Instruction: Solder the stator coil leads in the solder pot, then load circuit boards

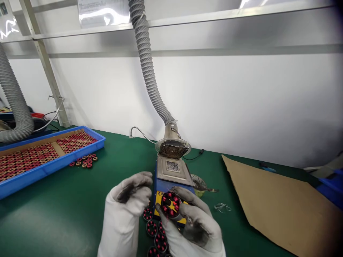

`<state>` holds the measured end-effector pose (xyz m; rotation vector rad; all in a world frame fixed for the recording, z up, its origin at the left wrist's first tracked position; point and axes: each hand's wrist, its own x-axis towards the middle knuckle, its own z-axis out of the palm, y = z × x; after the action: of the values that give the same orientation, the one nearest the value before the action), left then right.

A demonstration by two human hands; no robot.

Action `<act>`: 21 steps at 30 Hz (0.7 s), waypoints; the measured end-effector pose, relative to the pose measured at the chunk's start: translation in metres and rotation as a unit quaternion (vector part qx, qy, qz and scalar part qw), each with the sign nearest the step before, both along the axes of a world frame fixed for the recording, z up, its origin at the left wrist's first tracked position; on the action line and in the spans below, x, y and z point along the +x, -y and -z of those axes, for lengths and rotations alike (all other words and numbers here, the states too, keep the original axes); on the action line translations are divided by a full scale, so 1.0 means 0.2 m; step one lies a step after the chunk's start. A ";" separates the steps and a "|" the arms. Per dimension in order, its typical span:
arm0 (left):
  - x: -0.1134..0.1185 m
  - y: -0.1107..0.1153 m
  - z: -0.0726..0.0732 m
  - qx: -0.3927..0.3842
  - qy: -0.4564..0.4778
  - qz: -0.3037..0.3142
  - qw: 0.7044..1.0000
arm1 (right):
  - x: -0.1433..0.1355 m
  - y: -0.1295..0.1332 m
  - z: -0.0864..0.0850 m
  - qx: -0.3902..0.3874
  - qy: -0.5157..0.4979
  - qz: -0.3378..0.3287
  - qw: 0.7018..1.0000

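Observation:
My right hand [197, 217], in a white glove with dark smudges, grips a round motor part [170, 204] with red wire coils inside a dark ring. Its coil side faces up towards me. To its left is my left hand [131, 194], gloved too, raised above the table with fingers curled; whether anything small is in them is hidden. Several similar round coil parts [160, 242] sit close together on the table between my wrists. Just behind my hands stands a blue and yellow device with a metal plate [174, 171], which bears a speckled square.
An extraction hood [173, 148] on a grey hose hangs behind the plate. A blue tray [99, 142] of red-coiled cores lies left, with loose cores [86, 161] beside it. Cardboard [278, 203] lies right. Near the device are a small cup [198, 182] and thin wire [222, 207].

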<state>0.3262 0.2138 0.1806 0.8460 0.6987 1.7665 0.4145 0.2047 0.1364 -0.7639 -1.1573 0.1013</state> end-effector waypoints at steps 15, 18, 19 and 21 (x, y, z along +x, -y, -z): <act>-0.04 -0.02 -0.03 -0.050 -0.081 0.065 0.993 | 0.00 0.01 0.00 -0.022 0.012 -0.020 0.999; -0.02 -0.01 -0.02 -0.072 -0.109 0.104 0.986 | 0.00 0.02 0.02 -0.023 0.038 -0.018 0.999; -0.01 -0.01 -0.01 -0.078 -0.103 0.093 0.987 | 0.00 0.02 0.03 -0.024 0.045 -0.021 0.998; -0.02 -0.01 0.01 -0.082 -0.078 0.046 0.993 | 0.00 0.02 0.03 -0.025 0.046 -0.027 0.998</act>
<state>0.3217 0.2168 0.1787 0.8952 0.8809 1.5500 0.4146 0.2013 0.1300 -0.7893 -1.2680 0.1417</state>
